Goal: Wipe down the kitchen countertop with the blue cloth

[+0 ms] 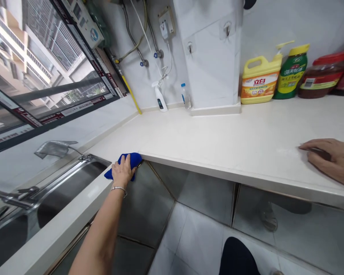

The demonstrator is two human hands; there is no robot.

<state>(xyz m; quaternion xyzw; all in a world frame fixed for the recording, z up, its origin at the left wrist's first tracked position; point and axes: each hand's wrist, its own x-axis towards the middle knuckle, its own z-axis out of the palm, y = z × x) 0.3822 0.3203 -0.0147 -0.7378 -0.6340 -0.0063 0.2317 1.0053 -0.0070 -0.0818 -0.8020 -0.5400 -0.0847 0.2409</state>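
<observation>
My left hand, with a bangle at the wrist, presses a blue cloth onto the inner corner of the pale countertop. Its fingers lie over the cloth, and part of the fabric hangs down past the edge. At the far right my right hand rests on the counter with bent fingers, thumb apart from them and nothing held. Just left of the cloth is the steel sink.
Along the back wall stand a spray bottle, a small clear bottle, a yellow detergent jug, a green bottle and a red-lidded jar. A faucet reaches over the sink. Cabinet doors lie below the counter.
</observation>
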